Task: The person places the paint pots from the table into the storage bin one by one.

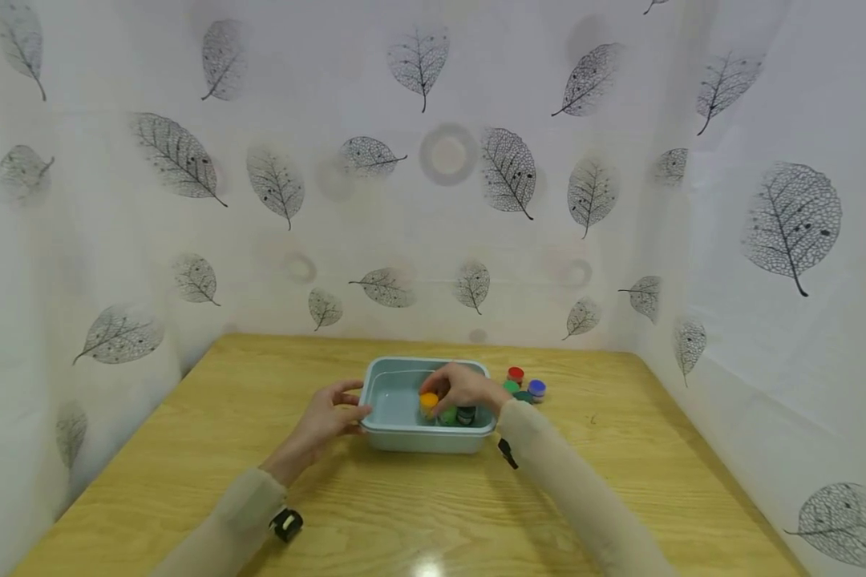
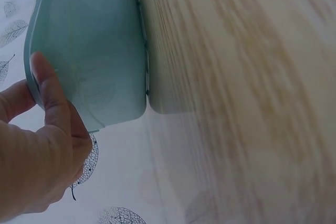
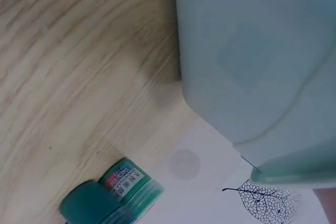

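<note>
A pale blue-green plastic bin (image 1: 422,442) stands on the table. My left hand (image 1: 323,418) grips its left rim; the left wrist view shows the thumb and fingers (image 2: 51,90) on either side of the edge. Reaching in over the right side, my right hand (image 1: 467,386) pinches a small paint jar with an orange lid (image 1: 429,400). Beside that jar, inside the bin, are a green jar (image 1: 448,416) and a dark jar (image 1: 466,415), partly covered by the right hand. The bin's wall hides the right fingers in the right wrist view.
Just right of the bin, a red-lidded jar (image 1: 515,374), a blue-lidded jar (image 1: 537,389), a green jar (image 3: 124,180) and a dark teal jar (image 3: 88,203) stand close together. Behind the wooden table (image 1: 274,369) hangs a leaf-print curtain (image 1: 433,240).
</note>
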Demonstrator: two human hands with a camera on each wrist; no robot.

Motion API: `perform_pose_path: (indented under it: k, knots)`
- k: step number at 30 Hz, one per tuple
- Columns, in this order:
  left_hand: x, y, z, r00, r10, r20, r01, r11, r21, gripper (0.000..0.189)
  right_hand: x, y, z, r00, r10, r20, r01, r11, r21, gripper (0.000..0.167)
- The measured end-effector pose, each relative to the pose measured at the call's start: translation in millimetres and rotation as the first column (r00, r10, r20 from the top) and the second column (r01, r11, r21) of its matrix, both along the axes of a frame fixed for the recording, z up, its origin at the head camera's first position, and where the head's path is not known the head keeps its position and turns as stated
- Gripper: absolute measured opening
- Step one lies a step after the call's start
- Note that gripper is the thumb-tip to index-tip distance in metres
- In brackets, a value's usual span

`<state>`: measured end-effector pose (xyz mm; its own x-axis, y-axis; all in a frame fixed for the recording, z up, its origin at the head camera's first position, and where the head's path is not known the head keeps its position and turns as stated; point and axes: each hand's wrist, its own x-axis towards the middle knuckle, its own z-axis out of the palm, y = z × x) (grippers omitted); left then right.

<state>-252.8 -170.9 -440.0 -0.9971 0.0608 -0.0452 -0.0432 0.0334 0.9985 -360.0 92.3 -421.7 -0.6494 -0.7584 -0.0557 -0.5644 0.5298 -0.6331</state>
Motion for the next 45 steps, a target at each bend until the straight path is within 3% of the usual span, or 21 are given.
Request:
perform_pose_path:
  k: [11,27,36,40,45]
  knots:
    - [0.7,0.1,-2.1,1.0,0.003,0.001,-0.003,1.0,-0.009,0.057,-1.6,-0.1,-8.4,1.0,-0.022,-0.002,0.022,1.0,0.022,0.035]
    - [-0.3,0.0,-1.7,1.0,0.001,0.01,-0.001,1.0,-0.021,0.056,0.1,-0.5,-4.0,0.998,-0.042,0.043,0.041,0.999,0.013,0.039]
    - [0.0,1.6,-2.1,1.0,-0.005,0.013,0.005,1.0,-0.02,0.058,0.7,2.6,-3.0,0.999,-0.019,0.037,0.021,0.999,-0.046,0.041]
    - [0.6,1.7,-1.1,1.0,0.001,0.016,0.0,1.0,-0.022,0.057,1.7,6.0,-0.5,0.993,-0.038,0.108,0.05,0.992,-0.112,0.04]
    - [1.5,0.8,0.0,1.0,-0.002,0.006,0.002,1.0,-0.017,0.058,3.4,12.1,5.9,0.973,-0.109,0.201,0.149,0.969,-0.195,0.037]
